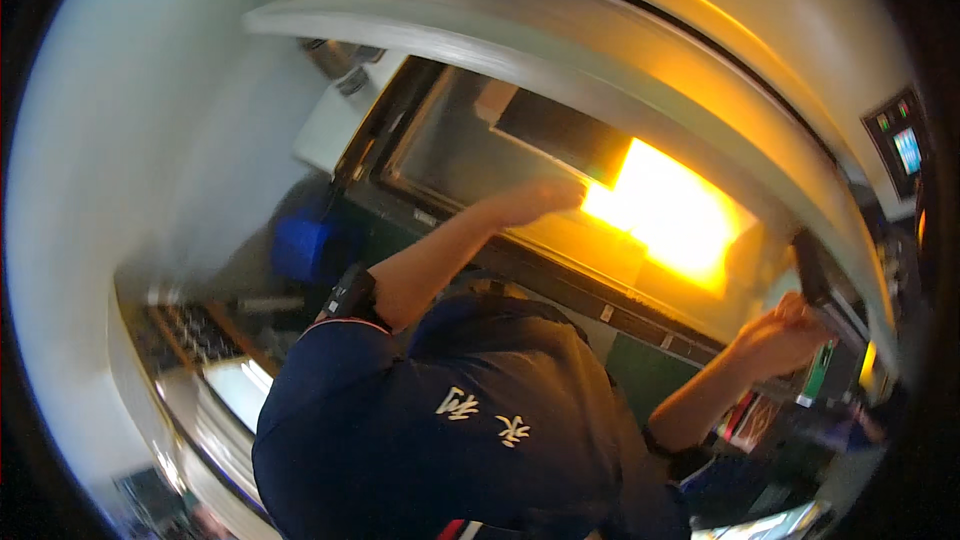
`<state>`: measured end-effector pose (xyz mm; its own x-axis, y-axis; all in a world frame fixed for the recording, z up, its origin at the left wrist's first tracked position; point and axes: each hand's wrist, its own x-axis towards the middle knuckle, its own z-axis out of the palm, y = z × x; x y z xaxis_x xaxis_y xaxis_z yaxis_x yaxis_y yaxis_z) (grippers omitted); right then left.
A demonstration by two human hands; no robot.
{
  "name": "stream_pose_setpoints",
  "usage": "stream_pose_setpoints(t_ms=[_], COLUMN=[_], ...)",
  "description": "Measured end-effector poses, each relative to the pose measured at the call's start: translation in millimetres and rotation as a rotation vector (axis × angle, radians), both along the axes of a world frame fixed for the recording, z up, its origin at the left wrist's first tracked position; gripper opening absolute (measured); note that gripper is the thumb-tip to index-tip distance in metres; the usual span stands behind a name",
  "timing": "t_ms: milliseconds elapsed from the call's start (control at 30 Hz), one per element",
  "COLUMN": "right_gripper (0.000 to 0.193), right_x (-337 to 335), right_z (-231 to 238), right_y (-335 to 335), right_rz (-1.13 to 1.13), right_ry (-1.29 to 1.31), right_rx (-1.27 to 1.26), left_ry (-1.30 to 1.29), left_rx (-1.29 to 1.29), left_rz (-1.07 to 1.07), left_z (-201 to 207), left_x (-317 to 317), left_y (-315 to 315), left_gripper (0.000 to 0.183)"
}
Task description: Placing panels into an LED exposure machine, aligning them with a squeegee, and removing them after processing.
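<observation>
My left hand (545, 202) reaches over the flat glass bed (440, 160) of an open machine. Its blurred fingertips are at the border between a dark rectangular sheet or plate (560, 135) and a glaring yellow-white lit panel (675, 220). Whether they touch either one I cannot tell. At the bed's right end, my right hand (785, 338) has its fingers curled in beside a dark upright part (828, 285); what they hold, if anything, is hidden.
A wide pale lid or hood (560, 35) arches over the far side of the bed. A small control screen (907, 150) is at the far right. On the left are a blue object (300, 245) and a bottle-like item (350, 80) on a white ledge (335, 130).
</observation>
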<state>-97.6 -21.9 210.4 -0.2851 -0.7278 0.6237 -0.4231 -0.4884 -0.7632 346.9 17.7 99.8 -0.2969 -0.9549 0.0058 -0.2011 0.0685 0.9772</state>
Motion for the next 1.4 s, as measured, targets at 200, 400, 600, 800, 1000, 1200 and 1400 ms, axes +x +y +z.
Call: stream_pose_setpoints(t_ms=[200,400,600,800,1000,1200,1400], right_gripper=[0.039,0.079,0.068,0.058,0.045,0.035,0.042], right_x=[91.2,311.8,241.0,221.3,223.9,274.4,379.6], right_z=[-274.7,-241.7,-250.6,-174.7,-171.7,-131.8,-189.0], right_y=[-124.3,-56.0,-50.9,100.6,308.4,499.8,590.2], right_rz=[0.235,-0.026,-0.008,0.035,-0.549,-1.034,-1.163], right_ry=[0.354,0.621,-0.056,-0.156,-0.785,-1.162,-1.6], right_rx=[0.275,0.806,1.062,1.191,0.961,0.112,0.155], left_ry=[-0.797,-1.135,-1.02,-1.001,-0.764,-0.351,-0.385], left_rx=[-0.152,-0.239,-0.3,-0.394,-0.415,-0.457,-0.668], left_rz=[0.174,0.086,-0.076,-0.437,-0.839,-0.944,-1.194], left_z=[-51.9,-111.7,-103.0,-85.6,-85.6,-59.7,-94.7], left_x=[78.2,144.9,164.6,136.7,62.9,-64.4,-163.4], left_y=[-84.7,-18.1,8.8,29.8,31.1,92.6,157.3], left_gripper=[0.081,0.108,0.103,0.097,0.077,0.067,0.063])
